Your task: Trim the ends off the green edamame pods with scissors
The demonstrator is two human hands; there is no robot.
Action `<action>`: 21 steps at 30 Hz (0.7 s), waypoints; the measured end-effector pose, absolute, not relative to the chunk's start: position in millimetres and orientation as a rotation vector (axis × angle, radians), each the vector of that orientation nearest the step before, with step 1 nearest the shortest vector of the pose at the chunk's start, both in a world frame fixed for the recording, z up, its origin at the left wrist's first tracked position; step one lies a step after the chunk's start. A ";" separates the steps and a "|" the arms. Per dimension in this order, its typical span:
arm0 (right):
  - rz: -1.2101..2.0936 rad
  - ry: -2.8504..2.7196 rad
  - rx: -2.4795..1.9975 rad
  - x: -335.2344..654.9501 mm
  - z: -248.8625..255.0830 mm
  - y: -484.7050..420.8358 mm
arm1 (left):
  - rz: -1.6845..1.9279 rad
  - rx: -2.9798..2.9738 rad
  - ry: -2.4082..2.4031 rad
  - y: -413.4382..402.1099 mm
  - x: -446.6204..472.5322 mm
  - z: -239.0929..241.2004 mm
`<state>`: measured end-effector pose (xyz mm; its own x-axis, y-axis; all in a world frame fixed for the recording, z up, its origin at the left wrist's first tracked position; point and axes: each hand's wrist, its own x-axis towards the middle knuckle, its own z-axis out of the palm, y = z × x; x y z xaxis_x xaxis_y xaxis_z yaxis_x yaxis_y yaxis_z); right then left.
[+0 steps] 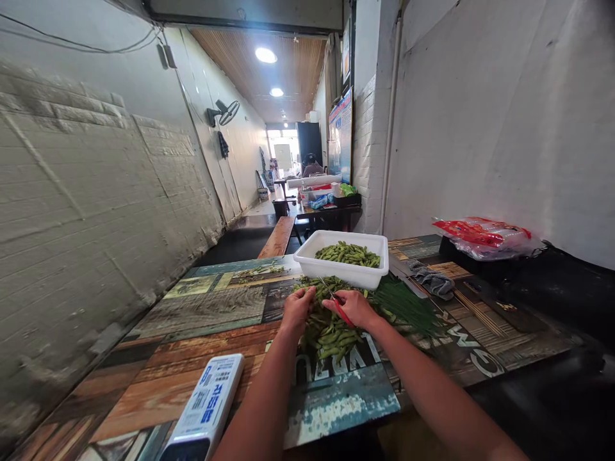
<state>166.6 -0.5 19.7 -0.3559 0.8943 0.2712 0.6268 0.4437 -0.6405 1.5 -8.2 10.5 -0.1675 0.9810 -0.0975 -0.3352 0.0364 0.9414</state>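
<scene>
Your left hand (296, 306) pinches an edamame pod (311, 296) at the top of the pile of pods (329, 333) on the table (202, 333); your right hand (354, 306) is closed around red-handled scissors (336, 301), blades at the pod's tip. Pods look light, firm, slightly fuzzy, so likely not slippery; hold mid-pod, ends exposed. White tub (346, 264) just behind holds more pods.

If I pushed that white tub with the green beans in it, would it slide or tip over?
The white tub would probably slide, not tip: it looks low and wide, flat on the table. It seems fairly light, as the edamame pods only cover the bottom. The thin plastic walls might flex.
</scene>
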 end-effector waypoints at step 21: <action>0.557 -2.155 -1.244 166.8 16.0 4.9 | 1.301 0.944 1.051 -11.2 2.3 8.4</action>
